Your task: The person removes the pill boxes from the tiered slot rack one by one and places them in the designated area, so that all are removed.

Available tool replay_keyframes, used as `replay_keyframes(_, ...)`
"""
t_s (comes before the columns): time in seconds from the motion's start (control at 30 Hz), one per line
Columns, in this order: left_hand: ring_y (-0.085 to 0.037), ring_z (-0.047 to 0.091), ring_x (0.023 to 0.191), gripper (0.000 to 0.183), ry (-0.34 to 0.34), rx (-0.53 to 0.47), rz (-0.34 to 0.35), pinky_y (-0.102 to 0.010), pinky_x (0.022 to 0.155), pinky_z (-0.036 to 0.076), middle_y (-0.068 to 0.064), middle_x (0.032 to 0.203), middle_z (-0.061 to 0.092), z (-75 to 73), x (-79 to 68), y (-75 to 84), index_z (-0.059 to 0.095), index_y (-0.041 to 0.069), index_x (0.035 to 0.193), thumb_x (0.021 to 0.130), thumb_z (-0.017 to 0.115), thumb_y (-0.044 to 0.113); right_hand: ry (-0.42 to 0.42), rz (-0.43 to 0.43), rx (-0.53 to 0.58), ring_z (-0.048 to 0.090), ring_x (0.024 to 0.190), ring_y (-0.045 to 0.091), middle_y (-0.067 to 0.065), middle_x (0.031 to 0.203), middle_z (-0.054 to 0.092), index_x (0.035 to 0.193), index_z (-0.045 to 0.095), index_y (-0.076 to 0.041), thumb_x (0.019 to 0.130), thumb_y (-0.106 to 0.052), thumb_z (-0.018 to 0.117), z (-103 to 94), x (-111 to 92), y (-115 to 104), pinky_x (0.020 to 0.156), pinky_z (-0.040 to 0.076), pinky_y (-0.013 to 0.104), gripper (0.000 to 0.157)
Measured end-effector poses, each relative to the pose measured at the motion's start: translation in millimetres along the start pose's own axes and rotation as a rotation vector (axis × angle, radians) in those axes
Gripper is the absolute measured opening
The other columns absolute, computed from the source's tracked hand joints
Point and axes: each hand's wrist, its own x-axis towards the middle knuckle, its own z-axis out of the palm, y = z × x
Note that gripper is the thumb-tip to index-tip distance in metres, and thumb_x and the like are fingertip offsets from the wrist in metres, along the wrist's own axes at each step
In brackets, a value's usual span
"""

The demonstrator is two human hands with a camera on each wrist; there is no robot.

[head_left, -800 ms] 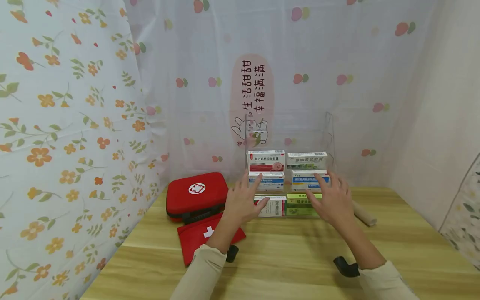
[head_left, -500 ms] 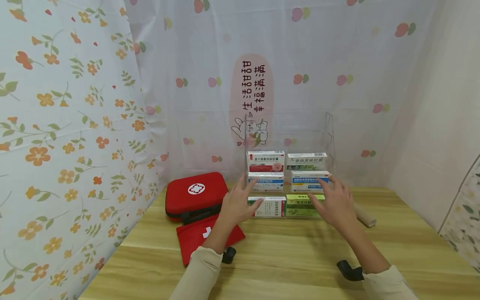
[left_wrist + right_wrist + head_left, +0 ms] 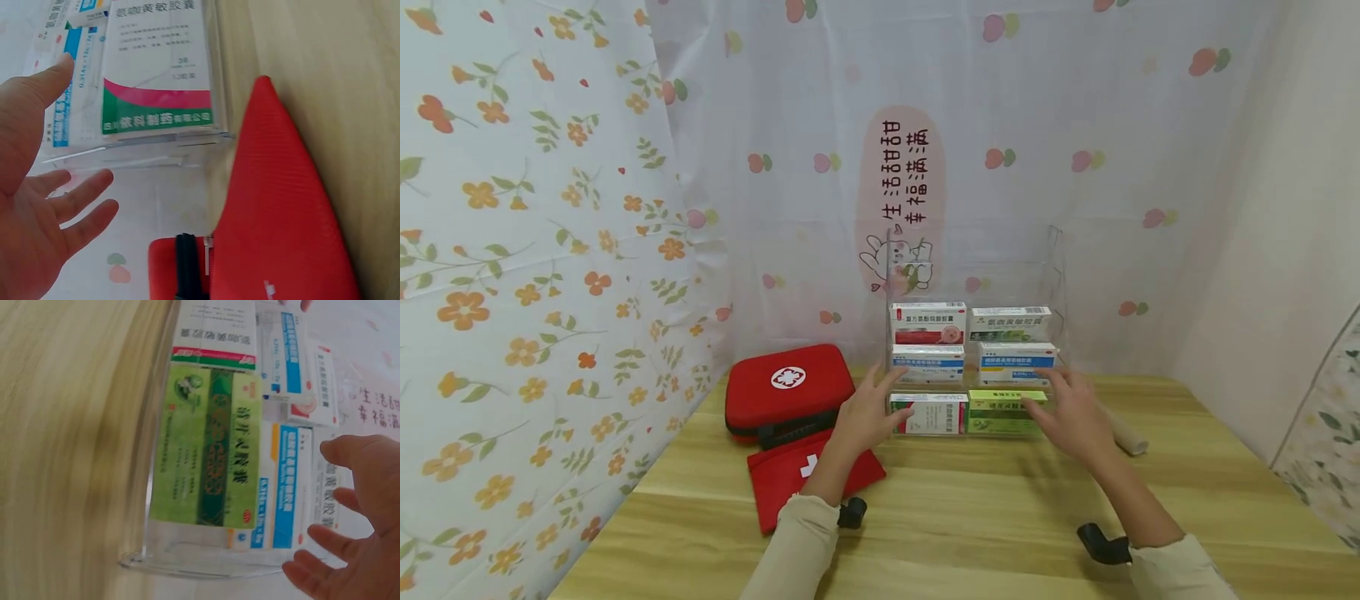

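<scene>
A clear stepped rack (image 3: 134,559) bears medicine boxes in three rows of two. The back row has a white-and-red box (image 3: 929,323) and a white-and-green box (image 3: 1011,324). Blue-and-white boxes stand in the middle row, one left (image 3: 928,365), one right (image 3: 1017,358). In front are a white box with a green and pink band (image 3: 159,75) and a green box (image 3: 187,450). My left hand (image 3: 867,412), fingers spread, is at the rack's left side, holding nothing. At its right side my right hand (image 3: 1075,412) is likewise spread and holds nothing. Whether fingers touch the rack is unclear.
Left of the rack lie a red hard first-aid case (image 3: 790,387) and, before it, a red pouch (image 3: 775,487) with a white cross. A beige roll-like object (image 3: 1126,433) lies behind my right hand on the wooden table (image 3: 955,533). Patterned cloth hangs behind and beside.
Both hands have drawn slightly down, the left one also outward from the boxes, uncovering more of the front left box. The boxes keep their places in the rack.
</scene>
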Motion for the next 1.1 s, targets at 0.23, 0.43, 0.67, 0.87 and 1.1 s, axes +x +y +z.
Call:
replay_keyframes(0.23,-0.037,0.048,0.132,0.074,-0.011,-0.060,0.005,-0.055,0.083,0.053,-0.012,0.159,0.028,6.8,4.6,-8.7,0.039,0.039,0.149,0.086,0.076,0.040,-0.018,-0.036,0.095,0.050,0.116,0.047,0.028,0.124,0.052,0.116,0.059,0.003,0.091,-0.018,0.072,9.1,0.8,14.6,0.092,0.042,0.063,0.036)
replay_keyframes(0.43,-0.038,0.039,0.138,0.075,-0.026,-0.144,-0.014,-0.063,0.089,0.047,-0.012,0.160,0.027,9.6,5.1,-12.2,0.038,0.041,0.150,0.086,0.077,0.036,-0.009,-0.051,0.147,0.053,0.112,0.047,0.026,0.120,0.053,0.107,0.065,0.004,0.089,-0.012,0.074,18.8,1.2,24.9,0.090,0.044,0.062,0.026)
replay_keyframes(0.67,-0.038,0.039,0.138,0.076,-0.034,-0.162,-0.054,-0.064,0.094,0.044,-0.011,0.160,0.027,10.1,6.9,-16.2,0.039,0.041,0.150,0.085,0.079,0.032,-0.013,-0.043,0.159,0.053,0.112,0.051,0.030,0.122,0.054,0.105,0.068,0.003,0.089,-0.012,0.075,21.4,2.2,27.8,0.089,0.043,0.064,0.024)
replay_keyframes(0.87,-0.037,0.041,0.138,0.077,-0.046,-0.150,-0.046,-0.062,0.094,0.044,-0.010,0.159,0.028,9.8,7.1,-18.1,0.039,0.039,0.150,0.085,0.079,0.031,-0.043,-0.023,0.143,0.051,0.116,0.052,0.031,0.126,0.053,0.106,0.068,0.001,0.090,-0.013,0.073,21.0,3.2,28.3,0.092,0.041,0.065,0.023)
replay_keyframes(1.1,-0.031,0.052,0.129,0.079,-0.046,-0.170,-0.054,-0.059,0.092,0.048,-0.007,0.157,0.033,9.7,7.3,-24.4,0.039,0.039,0.150,0.084,0.081,0.029,-0.054,-0.036,0.138,0.051,0.116,0.051,0.029,0.124,0.056,0.106,0.068,0.001,0.090,-0.012,0.073,22.5,3.4,28.5,0.092,0.041,0.065,0.022)
